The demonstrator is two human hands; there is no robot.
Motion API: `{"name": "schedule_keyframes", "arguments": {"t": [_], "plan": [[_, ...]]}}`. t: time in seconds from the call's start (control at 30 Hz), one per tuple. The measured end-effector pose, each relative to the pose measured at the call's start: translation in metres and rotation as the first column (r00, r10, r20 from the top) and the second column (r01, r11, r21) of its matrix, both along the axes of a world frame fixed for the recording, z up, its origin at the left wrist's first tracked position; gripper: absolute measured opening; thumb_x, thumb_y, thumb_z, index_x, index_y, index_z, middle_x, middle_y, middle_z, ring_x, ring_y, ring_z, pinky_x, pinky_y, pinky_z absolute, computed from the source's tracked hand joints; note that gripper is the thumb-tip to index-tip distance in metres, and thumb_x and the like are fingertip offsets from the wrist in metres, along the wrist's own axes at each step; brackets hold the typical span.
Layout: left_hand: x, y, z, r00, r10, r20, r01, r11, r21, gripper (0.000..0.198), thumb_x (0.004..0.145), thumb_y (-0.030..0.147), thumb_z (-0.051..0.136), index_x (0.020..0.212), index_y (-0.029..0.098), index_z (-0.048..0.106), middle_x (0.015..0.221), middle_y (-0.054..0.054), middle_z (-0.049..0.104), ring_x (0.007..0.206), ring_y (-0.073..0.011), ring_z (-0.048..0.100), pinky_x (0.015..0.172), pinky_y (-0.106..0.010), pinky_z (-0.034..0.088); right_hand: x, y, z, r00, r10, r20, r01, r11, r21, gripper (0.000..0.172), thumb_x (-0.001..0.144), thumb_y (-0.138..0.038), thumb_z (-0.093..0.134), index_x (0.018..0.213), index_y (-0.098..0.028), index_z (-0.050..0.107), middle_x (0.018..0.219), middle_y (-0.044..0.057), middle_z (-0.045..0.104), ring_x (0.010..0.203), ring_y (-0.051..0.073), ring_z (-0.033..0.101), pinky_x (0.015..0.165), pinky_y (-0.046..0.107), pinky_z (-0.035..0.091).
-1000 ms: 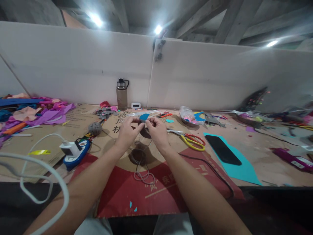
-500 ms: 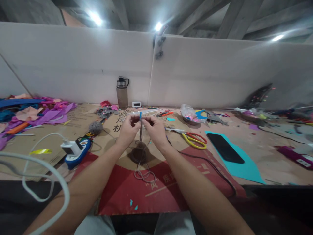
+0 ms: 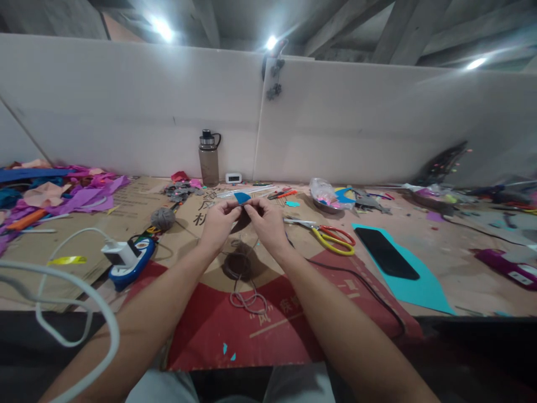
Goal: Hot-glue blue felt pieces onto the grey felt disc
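My left hand [image 3: 222, 221] and my right hand [image 3: 266, 224] meet above the cardboard, thumbs and fingertips pinched together. Between them they grip a small flat blue piece [image 3: 242, 198], its rounded top showing above the fingers. A dark part hangs below it between the thumbs; whether the two are joined, I cannot tell. Beneath the hands lies a dark brown round coil [image 3: 237, 265], with a loose loop of thin grey-brown cord [image 3: 248, 302] trailing toward me over the red print. The fingertips partly hide what they hold.
Scissors with yellow and red handles [image 3: 333, 240] lie to the right, beside a black phone [image 3: 386, 254] on a turquoise sheet [image 3: 423, 296]. Left are a blue power strip [image 3: 132, 263], white cable [image 3: 109, 319] and grey yarn ball [image 3: 163, 218]. A bottle [image 3: 208, 162] stands behind.
The blue piece has turned from a thin edge-on strip to its broad face. The dark strip below it looks shorter and swung. Both hands stay nearly in place.
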State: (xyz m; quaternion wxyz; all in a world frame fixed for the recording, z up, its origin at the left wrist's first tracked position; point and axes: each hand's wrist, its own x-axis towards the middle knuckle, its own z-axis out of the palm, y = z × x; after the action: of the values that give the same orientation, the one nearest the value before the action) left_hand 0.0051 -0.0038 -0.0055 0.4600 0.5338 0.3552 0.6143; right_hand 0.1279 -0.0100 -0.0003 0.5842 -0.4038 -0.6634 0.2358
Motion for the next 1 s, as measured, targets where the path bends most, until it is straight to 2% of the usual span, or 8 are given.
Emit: {"name": "schedule_keyframes", "arguments": {"t": [0.1,0.23,0.4,0.53,0.63,0.77,0.83,1.0], "plan": [[-0.002,0.000,0.002,0.993,0.075,-0.092,-0.075,0.997,0.011,0.016,0.067,0.025,0.063,0.079,0.014,0.065,0.072,-0.002,0.065,0.068,-0.0121,0.058,0.072,-0.026,0.046,-0.001,0.000,-0.001,0.999,-0.039,0.025,0.039,0.999,0.017,0.013,0.078,-0.031,0.052,0.080,-0.019,0.055,0.072,0.000,0.055,0.067,0.013,0.049,0.064,0.026,0.040],[-0.004,-0.005,0.008,0.984,0.119,-0.135,-0.117,0.993,0.025,0.017,0.068,0.025,0.062,0.081,0.015,0.066,0.076,-0.002,0.066,0.069,-0.0119,0.058,0.070,-0.025,0.045,-0.001,0.000,-0.004,0.995,-0.088,-0.038,0.089,0.995,0.038,0.012,0.077,-0.029,0.054,0.083,-0.020,0.048,0.071,-0.002,0.050,0.063,0.011,0.046,0.061,0.025,0.038],[-0.006,-0.007,0.012,0.984,0.068,-0.162,-0.069,0.998,-0.004,0.018,0.070,0.026,0.061,0.083,0.016,0.066,0.074,-0.001,0.066,0.065,-0.0108,0.056,0.068,-0.024,0.044,0.001,-0.001,-0.003,0.996,-0.073,-0.043,0.073,0.997,-0.014,0.019,0.078,-0.033,0.052,0.091,-0.019,0.053,0.066,-0.003,0.047,0.060,0.011,0.043,0.059,0.025,0.036],[-0.011,-0.005,0.014,0.972,0.004,-0.235,0.001,1.000,0.021,0.019,0.069,0.024,0.061,0.084,0.015,0.068,0.076,-0.002,0.068,0.070,-0.0123,0.059,0.073,-0.026,0.045,0.004,-0.002,-0.002,0.998,-0.067,0.017,0.067,0.997,-0.048,0.019,0.079,-0.034,0.050,0.078,-0.018,0.059,0.062,-0.002,0.048,0.059,0.011,0.041,0.057,0.025,0.033],[-0.013,-0.005,0.016,0.952,0.001,-0.306,-0.005,1.000,-0.013,0.017,0.067,0.024,0.065,0.081,0.015,0.067,0.074,-0.002,0.067,0.067,-0.0133,0.059,0.065,-0.026,0.047,0.005,-0.002,-0.001,0.995,-0.091,0.026,0.092,0.994,-0.055,0.020,0.078,-0.035,0.050,0.077,-0.017,0.060,0.061,-0.003,0.048,0.058,0.011,0.040,0.057,0.024,0.032],[-0.008,-0.006,0.015,0.990,-0.141,-0.021,0.136,0.977,-0.166,0.021,0.065,0.022,0.068,0.085,0.014,0.063,0.080,-0.005,0.066,0.071,-0.0160,0.062,0.064,-0.031,0.053,0.004,-0.003,0.000,0.995,-0.097,0.016,0.098,0.993,-0.060,0.020,0.078,-0.035,0.050,0.074,-0.017,0.058,0.062,-0.002,0.050,0.057,0.010,0.041,0.058,0.024,0.034],[-0.006,-0.006,0.014,0.986,-0.141,0.094,0.157,0.968,-0.194,0.023,0.064,0.020,0.070,0.085,0.013,0.063,0.081,-0.006,0.066,0.073,-0.0166,0.063,0.069,-0.034,0.054,0.004,-0.004,0.001,0.996,-0.089,0.024,0.090,0.994,-0.069,0.020,0.078,-0.035,0.050,0.074,-0.017,0.058,0.062,-0.002,0.051,0.058,0.011,0.042,0.059,0.024,0.035],[-0.007,-0.004,0.012,0.984,-0.115,0.139,0.140,0.972,-0.189,0.020,0.064,0.021,0.071,0.080,0.010,0.064,0.084,-0.008,0.067,0.074,-0.0164,0.064,0.073,-0.034,0.054,0.003,-0.002,-0.001,0.997,-0.078,0.017,0.079,0.994,-0.077,0.020,0.078,-0.035,0.051,0.088,-0.017,0.056,0.065,-0.002,0.052,0.060,0.011,0.045,0.059,0.025,0.037]]}}
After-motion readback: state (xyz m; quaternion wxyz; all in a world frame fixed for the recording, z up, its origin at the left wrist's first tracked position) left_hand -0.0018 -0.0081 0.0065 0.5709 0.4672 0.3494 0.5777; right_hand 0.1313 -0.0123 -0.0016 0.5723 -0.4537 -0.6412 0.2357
